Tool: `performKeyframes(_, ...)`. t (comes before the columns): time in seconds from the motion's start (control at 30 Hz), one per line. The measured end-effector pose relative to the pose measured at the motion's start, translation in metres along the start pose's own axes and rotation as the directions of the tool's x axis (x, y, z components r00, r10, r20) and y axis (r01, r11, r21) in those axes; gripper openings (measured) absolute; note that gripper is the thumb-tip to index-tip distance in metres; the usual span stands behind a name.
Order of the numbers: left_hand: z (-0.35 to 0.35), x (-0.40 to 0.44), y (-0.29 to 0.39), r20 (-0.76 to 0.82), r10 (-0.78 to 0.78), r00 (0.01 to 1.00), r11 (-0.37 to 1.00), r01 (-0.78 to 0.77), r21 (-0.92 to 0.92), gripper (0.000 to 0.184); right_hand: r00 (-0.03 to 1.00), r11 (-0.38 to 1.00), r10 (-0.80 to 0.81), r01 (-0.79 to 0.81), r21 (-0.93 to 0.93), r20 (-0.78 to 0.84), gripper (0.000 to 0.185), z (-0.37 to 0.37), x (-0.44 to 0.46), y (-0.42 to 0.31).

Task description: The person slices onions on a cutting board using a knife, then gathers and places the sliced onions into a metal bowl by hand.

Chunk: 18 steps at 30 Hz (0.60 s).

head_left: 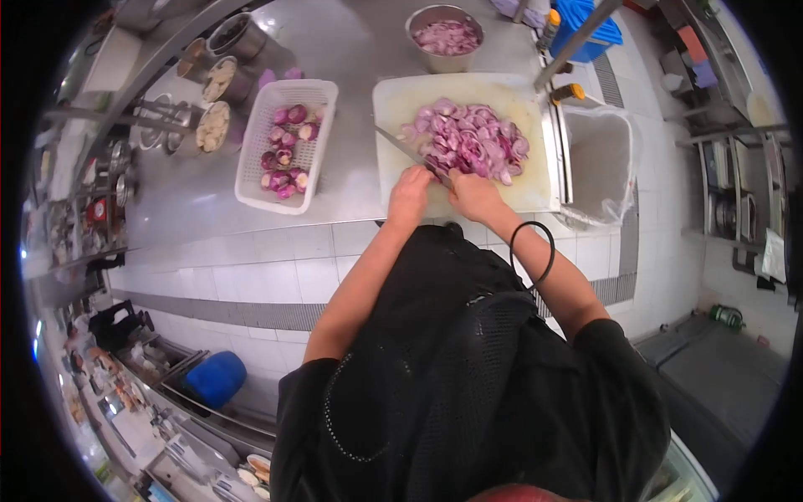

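My right hand [475,198] is closed around the handle of a kitchen knife [400,145], at the near edge of a white cutting board [391,105]. The blade slants away to the far left. Beside it, my left hand [408,197] has its fingers curled against a red onion, mostly hidden by the fingers and blade. A heap of sliced red onion [477,138] covers the middle of the board. To the left, a white plastic basket [249,171] holds several whole red onions [284,157]. Behind the board stands a metal pot [443,61] with more sliced onion inside.
Metal containers [238,38] and tubs of pale pieces [215,125] stand at the steel counter's [180,197] far left. A lined waste bin [598,159] adjoins the board's right side. Beyond it are a yellow-capped bottle [569,94] and a blue basket [585,33].
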<state>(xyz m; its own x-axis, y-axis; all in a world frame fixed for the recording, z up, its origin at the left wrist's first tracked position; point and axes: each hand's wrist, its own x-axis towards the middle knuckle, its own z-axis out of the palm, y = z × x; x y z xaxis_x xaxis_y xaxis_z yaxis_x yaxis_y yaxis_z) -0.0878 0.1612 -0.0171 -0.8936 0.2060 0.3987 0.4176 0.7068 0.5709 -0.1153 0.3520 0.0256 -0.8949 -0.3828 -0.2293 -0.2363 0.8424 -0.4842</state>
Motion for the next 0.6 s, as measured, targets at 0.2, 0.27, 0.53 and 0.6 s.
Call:
performKeyframes(0.2, -0.080, 0.010, -0.021, -0.149, -0.044, 0.988, 0.969, 0.079, 0.236, 0.022, 1.000, 0.996, 0.003, -0.006, 0.091, 0.031, 0.026, -0.045, -0.025, -0.020)
performKeyframes(0.27, -0.128, 0.009, -0.063, -0.350, -0.077, 0.934, 0.895, 0.219, 0.388, 0.026, 0.999, 0.997, -0.024, 0.021, 0.076, 0.035, 0.024, -0.036, -0.037, -0.014)
performKeyframes(0.53, -0.207, 0.015, -0.184, -0.007, -0.855, 0.518, 0.355, 0.596, 0.720, 0.054, 0.987, 0.994, -0.094, 0.085, 0.073, 0.127, 0.023, -0.016, -0.028, 0.007)
performKeyframes(0.6, -0.209, 0.021, -0.192, 0.019, -0.874, 0.486, 0.353, 0.608, 0.711, 0.055, 0.997, 1.000, 0.017, -0.017, 0.001, 0.071, 0.022, -0.022, -0.020, 0.016)
